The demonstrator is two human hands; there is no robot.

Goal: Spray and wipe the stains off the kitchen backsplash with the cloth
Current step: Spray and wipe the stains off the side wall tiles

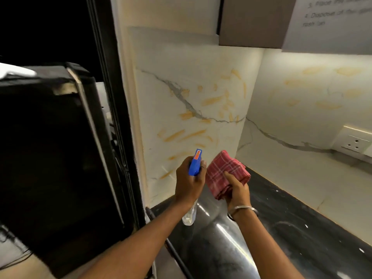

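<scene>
My left hand [188, 183] grips a spray bottle [195, 163] with a blue trigger head and a clear body, its nozzle pointing at the left backsplash panel [181, 63]. That white marble panel carries several orange streak stains [212, 100]. My right hand [237, 190] holds a folded red checked cloth [226, 172] just right of the bottle, close to the wall corner. The right backsplash wall [302, 121] also shows faint orange stains [349, 71].
A black glossy countertop [291, 228] runs below the walls. A dark appliance [50, 148] stands at the left beside a black frame [112, 97]. A white power socket [354, 143] sits on the right wall. A brown upper cabinet [255, 23] hangs above.
</scene>
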